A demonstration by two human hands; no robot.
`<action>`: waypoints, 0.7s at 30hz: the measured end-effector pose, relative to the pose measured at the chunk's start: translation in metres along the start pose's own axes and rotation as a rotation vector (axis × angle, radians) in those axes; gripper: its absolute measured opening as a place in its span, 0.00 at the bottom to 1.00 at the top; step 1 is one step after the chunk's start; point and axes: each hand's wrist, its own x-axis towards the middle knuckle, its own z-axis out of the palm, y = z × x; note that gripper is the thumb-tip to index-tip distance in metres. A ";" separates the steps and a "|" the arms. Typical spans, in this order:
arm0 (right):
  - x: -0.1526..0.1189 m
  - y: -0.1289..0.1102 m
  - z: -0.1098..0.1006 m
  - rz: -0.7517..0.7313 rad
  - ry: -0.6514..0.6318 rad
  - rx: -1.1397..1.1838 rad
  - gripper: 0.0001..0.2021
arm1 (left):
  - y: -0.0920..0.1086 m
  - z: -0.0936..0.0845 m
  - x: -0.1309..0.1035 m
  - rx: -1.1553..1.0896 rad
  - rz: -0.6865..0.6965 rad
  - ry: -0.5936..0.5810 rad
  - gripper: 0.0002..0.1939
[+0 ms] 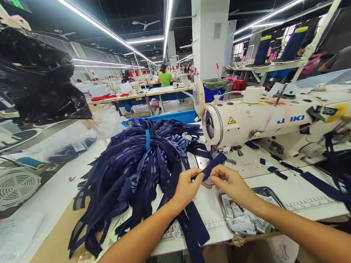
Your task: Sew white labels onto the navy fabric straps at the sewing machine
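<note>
Between my two hands is a navy fabric strip [214,165], its far end pointing up toward the needle area of the white sewing machine [255,119]. My left hand [189,186] pinches the strip between thumb and fingers. Close beside it on the right, my right hand [229,183] has its thumb and fingers closed at the strip's lower edge; the exact grip is partly hidden. A big bundle of navy strips [130,167], tied with a blue band [147,140], lies to the left. Below my hands, navy strips [196,223] hang over the table's front edge.
A tray [269,191] of small printed labels sits under my right forearm. Navy pieces [321,184] lie at the right. Cardboard [52,243] is at front left, and a black plastic bag [38,75] hangs above. Thread cones [261,51] stand behind; a person in green [164,77] sits far off.
</note>
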 end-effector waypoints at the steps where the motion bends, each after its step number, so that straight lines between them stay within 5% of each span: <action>1: 0.001 0.000 0.000 -0.005 0.001 0.010 0.03 | -0.001 0.000 0.000 0.036 0.027 0.003 0.12; 10: -0.038 0.004 -0.053 -0.280 0.000 -0.268 0.05 | -0.015 -0.001 0.014 0.425 0.526 0.067 0.08; 12: -0.052 0.009 -0.066 -0.261 0.068 -0.317 0.05 | -0.013 0.000 0.014 0.399 0.465 0.097 0.07; 15: -0.064 0.015 -0.073 -0.181 0.134 -0.315 0.06 | -0.002 0.005 0.004 0.268 0.197 0.157 0.08; 21: -0.054 0.012 -0.044 -0.124 0.018 -0.309 0.07 | 0.007 0.007 -0.009 -0.160 -0.129 0.144 0.09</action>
